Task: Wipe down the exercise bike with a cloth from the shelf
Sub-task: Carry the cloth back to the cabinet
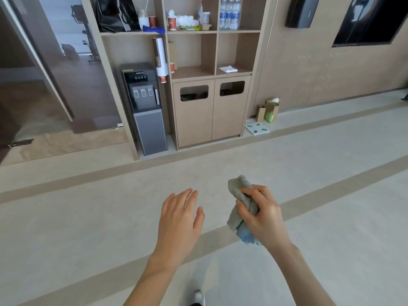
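Observation:
My right hand [262, 215] is closed around a bunched grey cloth [238, 188] with a light blue side that hangs below the fist. My left hand [180, 217] hovers beside it, empty, palm down, fingers slightly spread. Both hands are held over the pale floor. The wooden shelf unit [215, 51] stands a few steps ahead. An exercise bike [87, 34] shows only dimly behind or reflected in the glass panel at the upper left.
A grey water dispenser [146, 109] stands in the shelf's left bay with a cup holder [161, 60] above. Cups, bottles and a folded white cloth [228, 69] sit on the shelves. Paper bags [268, 110] and a scale [257, 129] rest by the wall.

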A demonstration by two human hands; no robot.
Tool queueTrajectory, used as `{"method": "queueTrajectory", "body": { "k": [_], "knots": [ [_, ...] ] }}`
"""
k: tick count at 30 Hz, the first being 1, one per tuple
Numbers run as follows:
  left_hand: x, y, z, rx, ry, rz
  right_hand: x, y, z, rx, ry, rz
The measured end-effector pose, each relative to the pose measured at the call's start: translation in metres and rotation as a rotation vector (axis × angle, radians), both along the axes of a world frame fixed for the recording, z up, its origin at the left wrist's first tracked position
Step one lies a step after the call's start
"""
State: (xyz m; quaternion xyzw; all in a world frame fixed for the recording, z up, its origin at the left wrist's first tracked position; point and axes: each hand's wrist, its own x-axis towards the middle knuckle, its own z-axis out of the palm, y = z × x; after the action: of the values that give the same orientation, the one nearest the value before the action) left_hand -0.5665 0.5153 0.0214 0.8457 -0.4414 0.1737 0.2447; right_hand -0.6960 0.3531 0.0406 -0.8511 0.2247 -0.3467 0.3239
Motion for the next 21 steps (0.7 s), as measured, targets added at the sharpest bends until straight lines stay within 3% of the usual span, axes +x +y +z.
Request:
{"method": "queueTrajectory", "body": {
  "k": [21],
  "knots": [
    [0.425, -0.339, 0.006, 0.002, -0.059, 0.091, 0.431, -0.342, -0.001, 0.006, -0.048, 0.076]
  ]
}}
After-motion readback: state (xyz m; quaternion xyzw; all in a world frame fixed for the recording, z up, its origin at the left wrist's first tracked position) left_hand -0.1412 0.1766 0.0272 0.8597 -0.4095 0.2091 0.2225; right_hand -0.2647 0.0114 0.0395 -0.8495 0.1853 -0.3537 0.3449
